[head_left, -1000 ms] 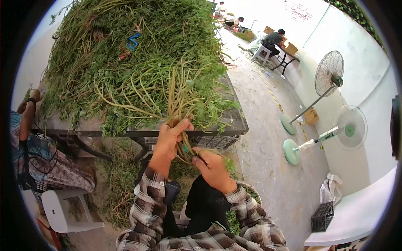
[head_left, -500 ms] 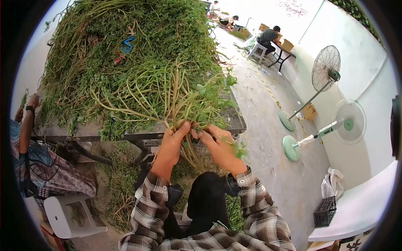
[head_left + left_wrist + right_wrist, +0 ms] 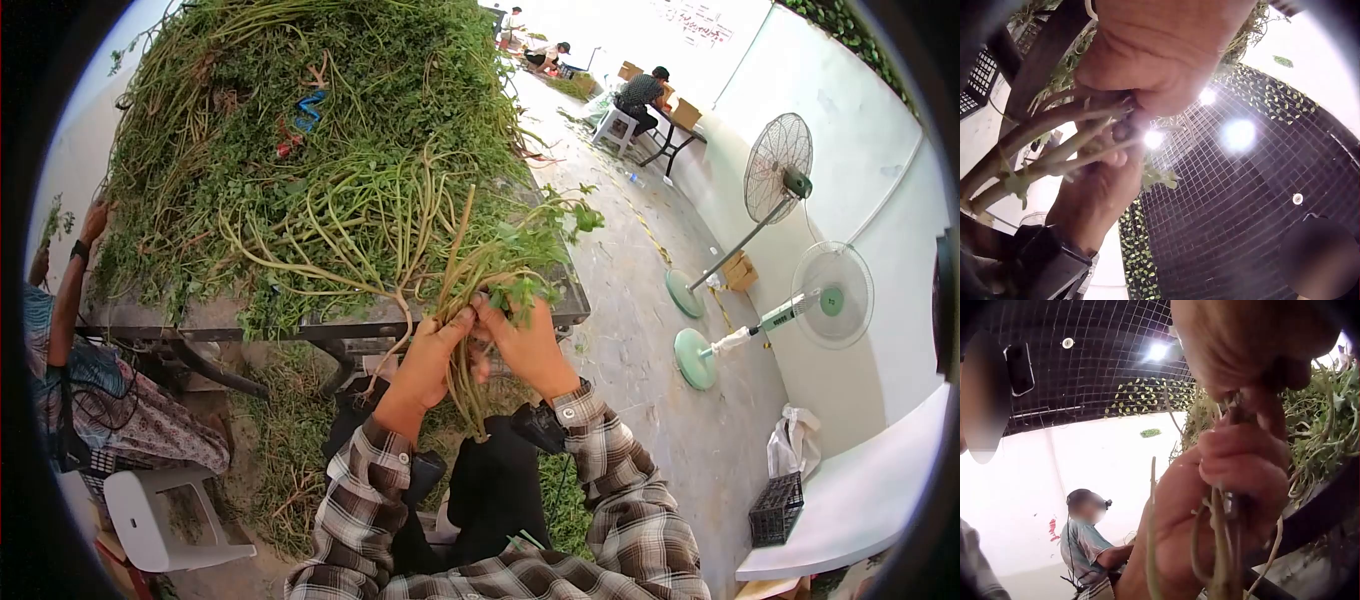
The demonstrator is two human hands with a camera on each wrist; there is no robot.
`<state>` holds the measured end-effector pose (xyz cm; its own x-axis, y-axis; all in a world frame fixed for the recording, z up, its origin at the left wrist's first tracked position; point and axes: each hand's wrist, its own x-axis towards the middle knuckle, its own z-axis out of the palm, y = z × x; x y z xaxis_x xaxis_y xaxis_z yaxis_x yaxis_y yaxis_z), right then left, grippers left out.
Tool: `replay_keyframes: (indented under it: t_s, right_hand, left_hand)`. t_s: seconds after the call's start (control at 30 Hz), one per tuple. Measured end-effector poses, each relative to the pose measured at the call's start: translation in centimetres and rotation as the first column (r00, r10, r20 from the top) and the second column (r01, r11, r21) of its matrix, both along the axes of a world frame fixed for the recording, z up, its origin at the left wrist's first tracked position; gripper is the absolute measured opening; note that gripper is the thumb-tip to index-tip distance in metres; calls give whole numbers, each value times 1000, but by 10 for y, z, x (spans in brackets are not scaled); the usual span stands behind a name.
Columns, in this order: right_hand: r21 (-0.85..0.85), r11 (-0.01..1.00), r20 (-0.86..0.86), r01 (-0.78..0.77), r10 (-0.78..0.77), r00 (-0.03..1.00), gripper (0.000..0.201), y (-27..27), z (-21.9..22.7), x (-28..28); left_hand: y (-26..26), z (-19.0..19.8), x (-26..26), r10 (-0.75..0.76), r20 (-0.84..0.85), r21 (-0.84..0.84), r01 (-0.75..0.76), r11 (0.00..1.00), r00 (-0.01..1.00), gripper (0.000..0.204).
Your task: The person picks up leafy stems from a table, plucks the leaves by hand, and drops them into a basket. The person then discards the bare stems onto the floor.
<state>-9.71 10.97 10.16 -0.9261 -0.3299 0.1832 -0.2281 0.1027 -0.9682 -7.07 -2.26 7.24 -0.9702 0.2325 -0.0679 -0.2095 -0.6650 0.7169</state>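
Note:
A small bunch of leafy green stems (image 3: 463, 385) is held upright in front of the table edge, its cut ends pointing down toward the lap. My left hand (image 3: 422, 365) grips it, thumb at the top. Close against it, my right hand (image 3: 532, 345) pinches the same stems just below the leaves; fingertips of both hands meet there. In the left wrist view thick stems (image 3: 1029, 140) run out from between the hands. Beside my left hand, a loose branching stem (image 3: 403, 315) lies over the table edge, its lower end hanging down.
A large heap of greens (image 3: 300, 190) covers the dark table (image 3: 300, 330), with a blue and red strip (image 3: 308, 112) on it. Cuttings litter the floor. At left are another person (image 3: 65, 330) and a white stool (image 3: 165, 510). Fans (image 3: 695, 358) and a black crate (image 3: 777, 508) stand right.
Both hands have shifted right along with the bunch, away from the branching stem, which now stays on the table edge. My right hand has come up beside my left.

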Motion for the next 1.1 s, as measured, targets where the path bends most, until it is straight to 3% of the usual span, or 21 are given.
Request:
replay_keyframes:
  t_s: [0.07,0.2,0.27,0.4,0.5,0.57,0.7,0.9,1.03,1.1]
  right_hand:
    - [185,981,-156,56,-27,987,20,1,-6,-2]
    - [127,987,-141,97,-79,987,16,-3,-2,-7]
    - [289,927,-468,239,-82,880,17,0,-13,-23]
    - [216,913,-458,346,-218,862,21,-3,-25,-37]
    - [70,931,-386,359,-307,870,21,-4,-28,-44]
    - [82,940,-88,331,-324,942,23,-1,-25,-46]
    - [-10,944,-157,329,-327,932,25,-4,-36,-56]
    - [-95,935,59,341,-336,940,23,-11,-41,-67]
    - [6,833,226,553,-540,811,19,37,-45,-111]
    - [-292,767,306,571,-491,816,17,58,-18,-109]
  left_hand:
    - [2,-6,-1,3,-5,-4,-3,1000,1000,19]
    - [12,-8,-2,21,-29,5,-21,1000,999,20]
    - [17,-10,-4,57,-11,-7,-58,998,998,20]
    - [24,-15,-10,99,-16,0,-99,995,995,20]
    - [24,-15,-10,125,-1,5,-125,992,992,20]
    - [24,-15,-11,130,14,11,-130,991,991,20]
    - [26,-21,-16,157,17,18,-158,987,987,19]
    - [27,-19,-18,196,52,42,-198,979,979,17]
    - [26,-20,-2,168,1,-49,-167,985,986,17]
    - [19,-22,1,161,-44,-24,-162,986,986,18]
